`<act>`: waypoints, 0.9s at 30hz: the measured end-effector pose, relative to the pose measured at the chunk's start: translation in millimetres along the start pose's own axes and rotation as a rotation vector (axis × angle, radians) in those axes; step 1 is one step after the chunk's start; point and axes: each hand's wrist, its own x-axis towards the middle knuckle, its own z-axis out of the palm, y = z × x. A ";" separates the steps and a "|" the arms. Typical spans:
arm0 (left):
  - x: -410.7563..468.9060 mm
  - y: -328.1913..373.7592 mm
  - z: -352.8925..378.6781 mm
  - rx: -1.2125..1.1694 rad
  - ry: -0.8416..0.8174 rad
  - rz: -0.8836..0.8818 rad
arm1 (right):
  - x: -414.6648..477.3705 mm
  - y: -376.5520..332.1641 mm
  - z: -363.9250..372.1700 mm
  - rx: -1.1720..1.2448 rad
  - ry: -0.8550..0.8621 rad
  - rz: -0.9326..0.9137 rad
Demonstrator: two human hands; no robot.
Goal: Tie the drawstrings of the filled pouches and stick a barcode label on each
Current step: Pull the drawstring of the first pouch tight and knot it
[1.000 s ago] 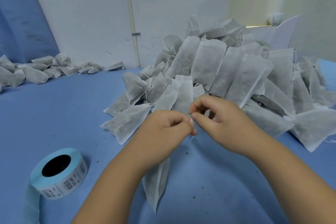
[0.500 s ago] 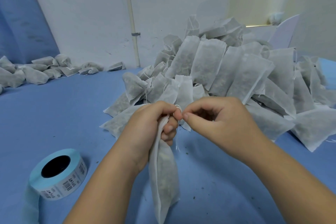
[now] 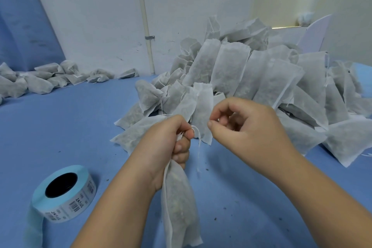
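Knot in progress on 1 pouch — label not on yet.

I'm looking down at the left hand (image 3: 171, 145), fist closed tight around the gathered neck of a filled pouch (image 3: 180, 207) that hangs from it toward the blue table (image 3: 60, 127). A small loop of white drawstring (image 3: 196, 130) pokes out at the fingertips, with loose ends trailing below. The right hand (image 3: 247, 127) sits just beside it, thumb and fingers curled in a pinch — whether any string is caught in that pinch I cannot tell. I judge this is the tying step, the knot not snug yet. Next I'd want the right hand to catch the loose end, feed it through the loop and pull firm. Then it's the label roll (image 3: 66, 193), lower left. The big pile of pouches (image 3: 251, 78) waits behind.
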 end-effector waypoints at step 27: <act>-7.9 1.9 5.1 0.324 -0.075 0.138 | 0.5 -1.9 -1.7 0.192 -0.271 0.321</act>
